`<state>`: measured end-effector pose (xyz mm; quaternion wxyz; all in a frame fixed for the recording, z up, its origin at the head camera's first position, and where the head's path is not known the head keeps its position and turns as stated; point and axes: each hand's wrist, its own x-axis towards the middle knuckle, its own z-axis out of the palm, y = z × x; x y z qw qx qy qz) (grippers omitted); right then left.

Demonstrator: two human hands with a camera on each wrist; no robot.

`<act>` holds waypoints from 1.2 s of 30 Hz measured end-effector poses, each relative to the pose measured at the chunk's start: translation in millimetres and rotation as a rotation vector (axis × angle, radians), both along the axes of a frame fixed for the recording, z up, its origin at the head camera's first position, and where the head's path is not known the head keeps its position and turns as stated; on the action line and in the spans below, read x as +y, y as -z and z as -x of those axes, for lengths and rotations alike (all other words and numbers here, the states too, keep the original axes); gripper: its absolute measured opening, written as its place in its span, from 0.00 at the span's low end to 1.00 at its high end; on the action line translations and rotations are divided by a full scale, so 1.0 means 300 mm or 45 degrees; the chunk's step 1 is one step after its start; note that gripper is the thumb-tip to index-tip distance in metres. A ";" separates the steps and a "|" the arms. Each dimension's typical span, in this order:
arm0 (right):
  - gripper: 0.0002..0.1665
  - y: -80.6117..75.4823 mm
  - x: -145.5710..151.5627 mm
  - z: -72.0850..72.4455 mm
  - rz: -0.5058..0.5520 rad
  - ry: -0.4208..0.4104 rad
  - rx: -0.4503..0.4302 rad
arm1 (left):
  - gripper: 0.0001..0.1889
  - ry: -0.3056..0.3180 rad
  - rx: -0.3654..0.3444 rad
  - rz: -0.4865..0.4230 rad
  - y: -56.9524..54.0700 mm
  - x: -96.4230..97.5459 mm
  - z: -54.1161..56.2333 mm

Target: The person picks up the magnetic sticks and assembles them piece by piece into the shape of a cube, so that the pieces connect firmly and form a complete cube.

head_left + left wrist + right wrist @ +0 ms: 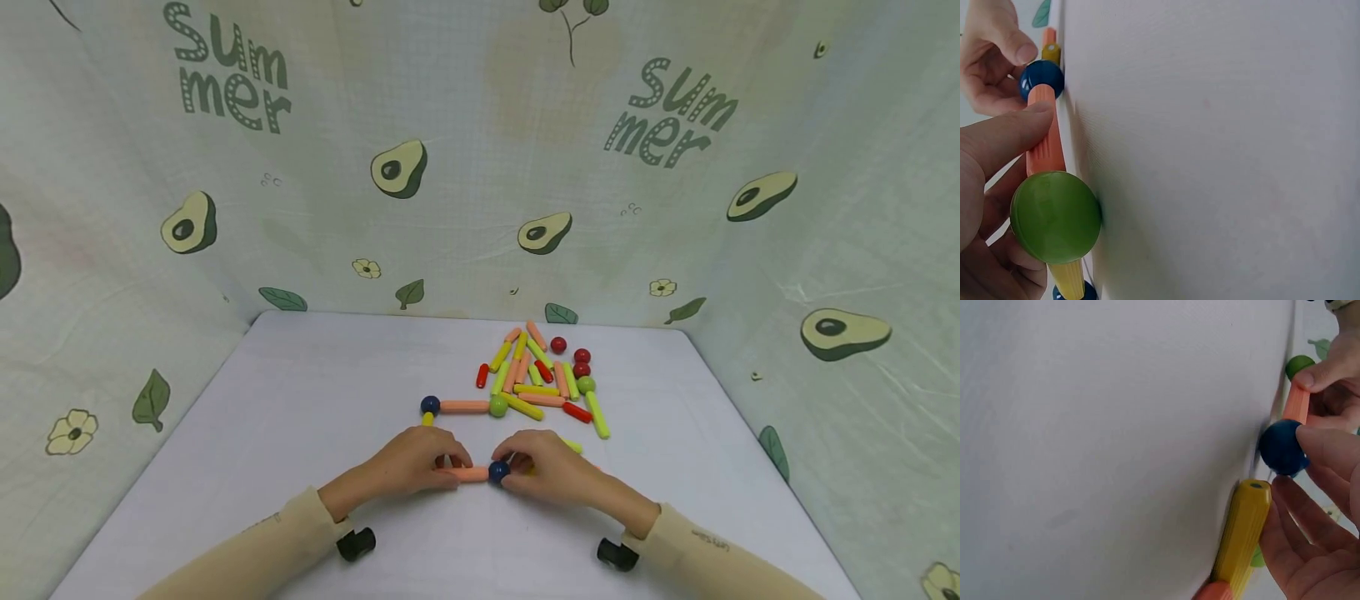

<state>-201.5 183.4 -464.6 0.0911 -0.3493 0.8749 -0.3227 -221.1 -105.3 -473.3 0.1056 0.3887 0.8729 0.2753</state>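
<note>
My left hand [412, 461] grips an orange stick [472, 475] between thumb and fingers. On the stick's right end sits a dark blue ball [498, 472], pinched by my right hand [551, 468]. The left wrist view shows a green ball [1055, 217] at the stick's other end, hidden in the head view behind the left hand. From that green ball a yellow stick [1067, 281] runs toward another blue ball. Beside the right fingers, a loose yellow stick [1244, 531] lies on the table, its end apart from the pinched ball.
Behind the hands, another orange stick [465, 407] joins a blue ball [430, 405] and a green ball [498, 406]. Several loose sticks [536, 390] in yellow, orange, red and green lie farther back, with red balls [558, 345] at their right. Printed cloth [465, 208] surrounds the white table [315, 375].
</note>
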 end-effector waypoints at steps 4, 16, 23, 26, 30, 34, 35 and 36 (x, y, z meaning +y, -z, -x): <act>0.16 -0.017 0.040 0.027 -0.006 0.052 0.043 | 0.12 -0.010 0.008 0.026 0.001 0.002 0.000; 0.16 -0.016 0.083 0.223 -0.131 0.365 0.198 | 0.13 -0.026 -0.016 0.028 0.007 -0.008 0.003; 0.15 -0.012 0.034 0.276 -0.248 0.418 0.129 | 0.13 -0.018 -0.014 0.018 0.000 -0.008 0.004; 0.15 -0.017 0.025 0.278 -0.282 0.427 0.111 | 0.13 -0.017 -0.011 0.015 -0.003 -0.007 0.002; 0.16 -0.024 0.035 0.272 -0.317 0.422 0.115 | 0.13 -0.028 -0.019 0.033 -0.001 -0.009 0.002; 0.18 -0.038 0.053 0.258 -0.317 0.436 0.101 | 0.13 -0.036 -0.025 0.048 0.003 -0.015 0.005; 0.18 -0.041 0.057 0.253 -0.312 0.438 0.090 | 0.13 -0.034 -0.024 0.047 0.005 -0.016 0.006; 0.18 -0.045 0.061 0.249 -0.298 0.431 0.081 | 0.13 -0.031 -0.023 0.045 0.005 -0.019 0.006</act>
